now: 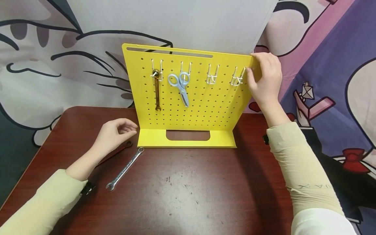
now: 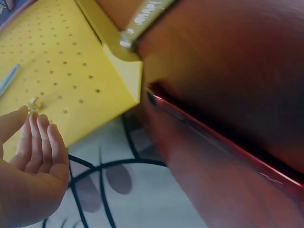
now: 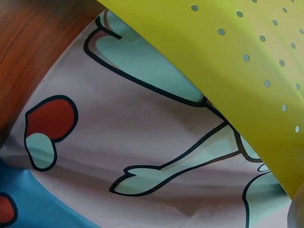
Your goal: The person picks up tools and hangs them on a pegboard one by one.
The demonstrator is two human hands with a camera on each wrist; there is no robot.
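Left hand (image 1: 114,134) sits left of center, above the table (image 1: 188,195), near the board's lower left corner. Fingers bend loosely, thumb apart from them by a small gap; grip looks unfilled, nothing clamped.

Red wrench (image 2: 237,148) lies on the table, partly hidden by the left hand and wrist in the head view; it is below that hand, long axis slanting lower left to upper right, near end for the fingers close to the board's base. Silver wrench (image 1: 126,168) is next to the right, roughly same slant, ring end just beside the base's front left corner; contact there can't be told. Left hand is nearer to both; judged, reaching either mainly means going down, toward frame bottom, with fingers across the shaft.

Yellow pegboard (image 1: 202,98) stands upright mid-frame. Brownish wrench (image 1: 157,93) hangs vertically at its upper left; blue scissors (image 1: 182,88) hang next, blades down, slightly tilted. Two more white hooks (image 1: 211,78) follow toward upper right.

Right hand (image 1: 268,78), upper right, pinches the board's top right corner, thumb on front, fingers over the edge; well apart from both table wrenches. Seems to be steadying.
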